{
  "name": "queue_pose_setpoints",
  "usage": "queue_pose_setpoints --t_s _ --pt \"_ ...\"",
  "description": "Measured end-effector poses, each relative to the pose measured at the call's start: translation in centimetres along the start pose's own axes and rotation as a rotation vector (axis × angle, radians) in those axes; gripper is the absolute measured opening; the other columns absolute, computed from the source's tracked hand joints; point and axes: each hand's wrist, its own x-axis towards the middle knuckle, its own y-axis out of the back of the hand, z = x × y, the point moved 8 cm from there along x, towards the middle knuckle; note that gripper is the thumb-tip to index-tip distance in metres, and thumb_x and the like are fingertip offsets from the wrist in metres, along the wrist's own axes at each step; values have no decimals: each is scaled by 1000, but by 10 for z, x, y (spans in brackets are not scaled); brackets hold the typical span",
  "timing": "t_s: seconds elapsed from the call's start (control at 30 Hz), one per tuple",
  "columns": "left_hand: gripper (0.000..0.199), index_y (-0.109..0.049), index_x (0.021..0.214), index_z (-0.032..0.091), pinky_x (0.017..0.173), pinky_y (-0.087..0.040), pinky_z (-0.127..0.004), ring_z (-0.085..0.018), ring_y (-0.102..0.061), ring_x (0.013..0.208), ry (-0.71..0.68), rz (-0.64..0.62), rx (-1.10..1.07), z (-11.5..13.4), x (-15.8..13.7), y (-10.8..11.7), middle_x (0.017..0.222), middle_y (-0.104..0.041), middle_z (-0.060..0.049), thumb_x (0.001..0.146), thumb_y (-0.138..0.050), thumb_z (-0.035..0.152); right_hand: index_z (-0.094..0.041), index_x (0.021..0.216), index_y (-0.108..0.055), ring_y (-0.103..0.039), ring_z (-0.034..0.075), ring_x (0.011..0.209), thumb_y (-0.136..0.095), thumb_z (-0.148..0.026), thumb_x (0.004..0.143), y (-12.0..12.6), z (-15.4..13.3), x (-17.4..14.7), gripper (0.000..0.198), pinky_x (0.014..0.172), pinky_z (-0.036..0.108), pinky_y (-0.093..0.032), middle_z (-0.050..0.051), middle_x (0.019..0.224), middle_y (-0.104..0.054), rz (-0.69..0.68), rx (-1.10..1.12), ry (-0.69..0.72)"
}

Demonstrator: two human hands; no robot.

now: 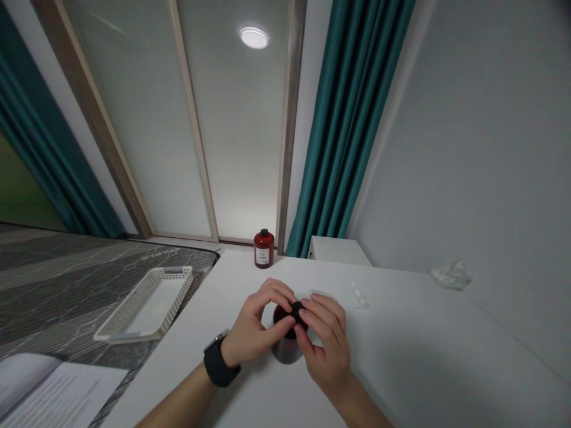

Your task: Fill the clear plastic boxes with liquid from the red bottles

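Note:
On the white table stands a dark reddish bottle (286, 351), with both hands at its top. My left hand (263, 324), a black watch (219, 359) on its wrist, curves round the near-left side and pinches the black bottle cap (298, 311) between thumb and fingertips. From the other side, the thumb and fingers of my right hand (328, 339) close on the same cap. The fingers hide part of the cap and the bottle's upper body. Farther back, a red bottle (263, 249) with a white label and black cap stands upright, apart from both hands.
The white table (401, 356) meets a wall on the right. Crumpled clear plastic (451, 275) lies at its far right, a small clear piece (359, 297) nearer. To the left, a white basket (154, 300) and an open book (57, 389) lie on a grey striped surface.

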Motion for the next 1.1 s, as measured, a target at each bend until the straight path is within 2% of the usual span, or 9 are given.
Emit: queue_pose_setpoints --t_s 0.17,0.27,0.5,0.6,0.7,0.77,0.83,0.97,1.1 --pt "1 -64 91 20 92 -47 -42 -24 -58 100 -15 -43 78 4 1 -3 96 -68 -9 91 -65 19 -28 121 -59 -64 26 104 -61 -9 87 6 1 1 39 89 50 -56 6 104 -71 42 8 -22" --pt "9 -66 94 20 93 -46 -42 -25 -57 104 -25 -52 125 2 1 1 100 -66 -9 95 -58 23 -26 116 -61 -65 25 99 -60 -8 86 11 6 1 35 85 49 -56 6 100 -69 77 2 -55" --pt "19 -61 110 21 95 -44 -41 -25 -55 105 54 -152 235 -20 -2 8 108 -60 -9 98 -53 32 -21 115 -61 -62 24 99 -54 -8 88 22 32 -15 31 84 44 -54 9 102 -67 54 -28 -152" --pt "38 -53 124 21 101 -40 -44 -28 -51 114 120 -240 247 -33 -7 4 121 -55 -11 92 -60 40 -22 115 -60 -62 24 99 -54 -12 89 30 51 -19 28 85 44 -53 9 103 -66 75 -49 -218" --pt "57 -48 128 20 104 -39 -47 -31 -49 118 210 -331 215 -46 -11 -1 126 -51 -13 83 -69 48 -20 117 -55 -63 25 100 -57 -21 90 39 85 -23 27 90 46 -51 9 103 -65 97 -94 -390" --pt "64 -47 127 19 104 -39 -47 -31 -50 117 264 -375 189 -52 -14 -3 126 -51 -13 77 -74 49 -19 119 -51 -64 25 102 -57 -28 90 40 112 -29 31 92 46 -50 9 104 -66 45 -125 -504" --pt "69 -47 126 18 103 -40 -47 -31 -51 116 293 -401 168 -55 -14 -3 125 -52 -12 72 -78 47 -19 125 -44 -65 24 101 -52 -30 93 37 135 -34 35 90 44 -51 9 102 -68 -55 -198 -538" --pt "68 -49 125 19 102 -41 -46 -30 -53 114 320 -422 156 -55 -14 -3 123 -54 -10 69 -82 40 -20 119 -49 -63 27 99 -50 -28 91 33 164 -47 30 89 47 -48 10 101 -69 -169 -275 -506" --pt "67 -48 126 21 102 -41 -47 -30 -55 114 367 -423 167 -58 -16 -2 124 -57 -9 69 -81 34 -20 106 -57 -62 29 94 -52 -20 85 19 175 -58 22 87 45 -45 10 96 -70 -337 -357 -439"
